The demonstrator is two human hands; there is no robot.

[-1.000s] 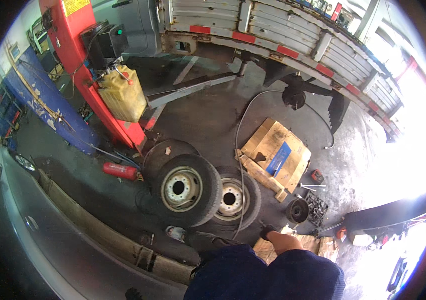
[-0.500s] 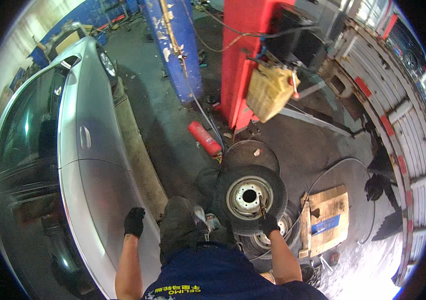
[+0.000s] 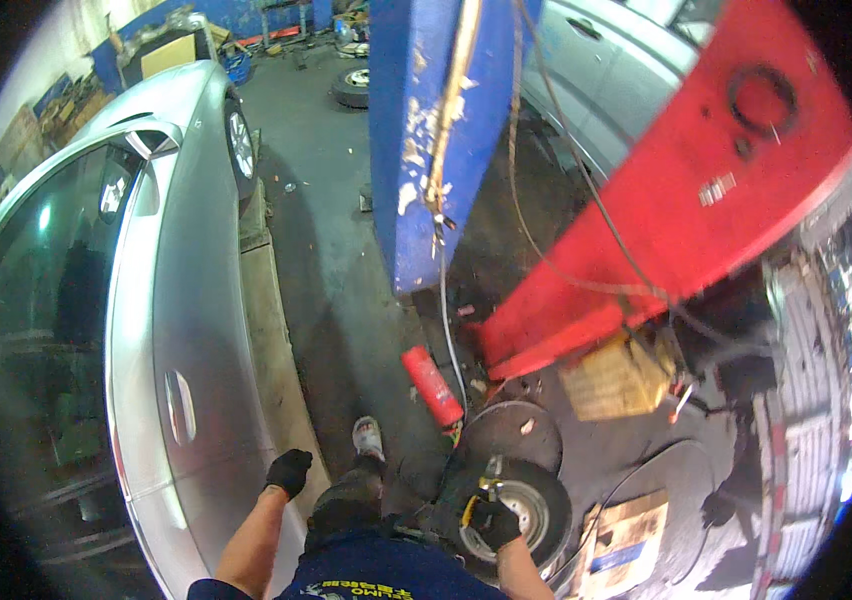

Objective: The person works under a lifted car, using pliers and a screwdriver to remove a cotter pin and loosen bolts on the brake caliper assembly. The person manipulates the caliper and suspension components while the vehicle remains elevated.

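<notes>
Right hand (image 3: 496, 523) moved leftward, gripping tool (image 3: 491, 480); left hand (image 3: 289, 472) curled; yellow jug (image 3: 611, 383), contents unclear.

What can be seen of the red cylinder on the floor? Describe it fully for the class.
The red cylinder looks like painted metal, with small greenish-yellow parts at its near end. It lies on its side on the dark floor, slanting from upper left to lower right. A pale hose runs beside it; whether they touch is unclear.
</notes>
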